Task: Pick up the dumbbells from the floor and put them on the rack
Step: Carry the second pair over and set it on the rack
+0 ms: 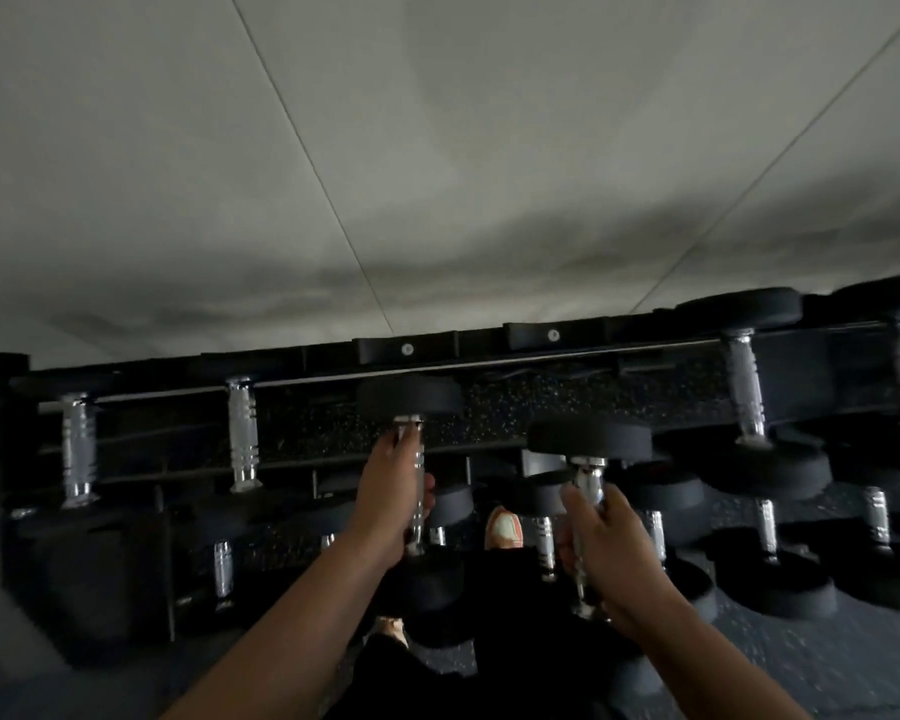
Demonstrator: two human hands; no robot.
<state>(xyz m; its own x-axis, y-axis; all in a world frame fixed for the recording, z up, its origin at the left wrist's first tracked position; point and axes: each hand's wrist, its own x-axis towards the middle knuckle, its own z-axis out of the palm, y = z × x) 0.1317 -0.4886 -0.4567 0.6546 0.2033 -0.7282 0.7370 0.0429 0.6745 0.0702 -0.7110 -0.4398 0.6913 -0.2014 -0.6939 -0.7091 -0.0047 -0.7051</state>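
My left hand (391, 491) grips the chrome handle of a black dumbbell (410, 396), whose far head sits close to the top tier of the black rack (489, 350). Whether it touches the rail I cannot tell. My right hand (606, 550) holds a second black dumbbell (588, 433) by its chrome handle, a little lower and to the right, in front of the rack. Both dumbbells point away from me, their near heads partly hidden by my wrists.
Other dumbbells rest on the top tier at the left (242, 433) and right (744, 387), with more on the lower tier (770, 532). A pale wall (437, 148) rises behind the rack. My shoe (505, 527) shows on the dark speckled floor below.
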